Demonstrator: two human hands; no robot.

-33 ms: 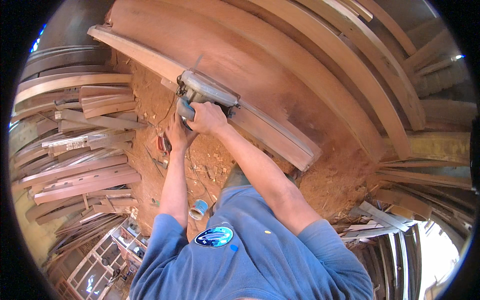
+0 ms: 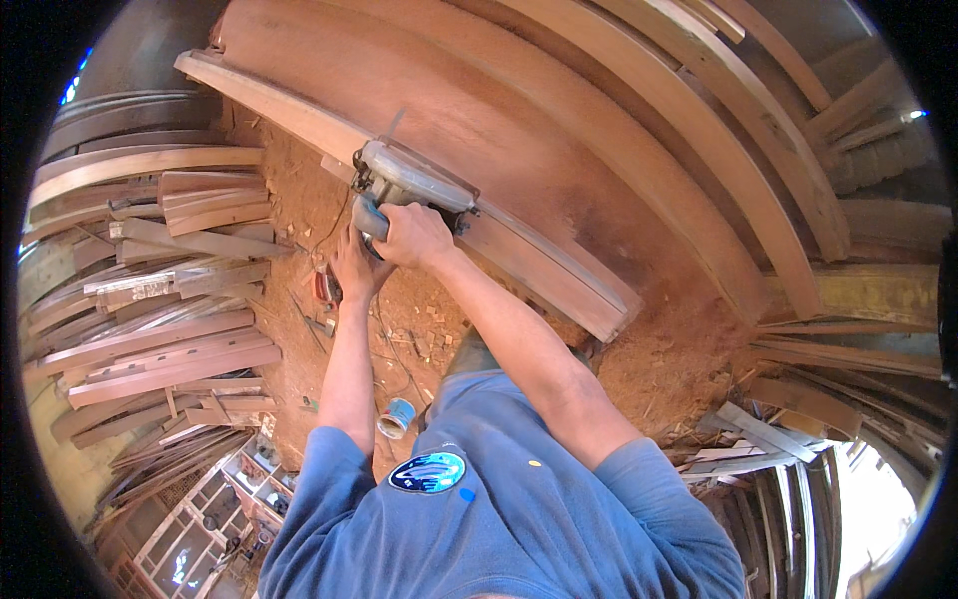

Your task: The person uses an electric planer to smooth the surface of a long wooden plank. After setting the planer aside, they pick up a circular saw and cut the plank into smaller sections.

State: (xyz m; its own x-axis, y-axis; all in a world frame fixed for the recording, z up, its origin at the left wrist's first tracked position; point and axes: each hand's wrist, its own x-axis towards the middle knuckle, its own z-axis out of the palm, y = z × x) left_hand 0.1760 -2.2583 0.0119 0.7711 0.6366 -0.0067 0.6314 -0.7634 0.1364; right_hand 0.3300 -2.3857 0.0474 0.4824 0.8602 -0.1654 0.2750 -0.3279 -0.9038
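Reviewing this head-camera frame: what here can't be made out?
- Saw blade: hidden under the grey power saw body.
- Left hand fingers: tucked below the saw, so its grip is unclear.
- Right hand palm side: wrapped around the handle.
- Small blue-and-white container on the sawdust: too small to identify.
- Long plank: near end bent by the fisheye.

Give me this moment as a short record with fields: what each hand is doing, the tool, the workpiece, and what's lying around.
right hand: gripping the handle of the power saw
left hand: just below the saw's handle, its grip hidden
tool: grey handheld power saw resting on the long plank
workpiece: pale wooden plank lying on a broad reddish board
ground: reddish sawdust with wood chips
left side: stacked timber offcuts
near the feet: small blue-and-white can
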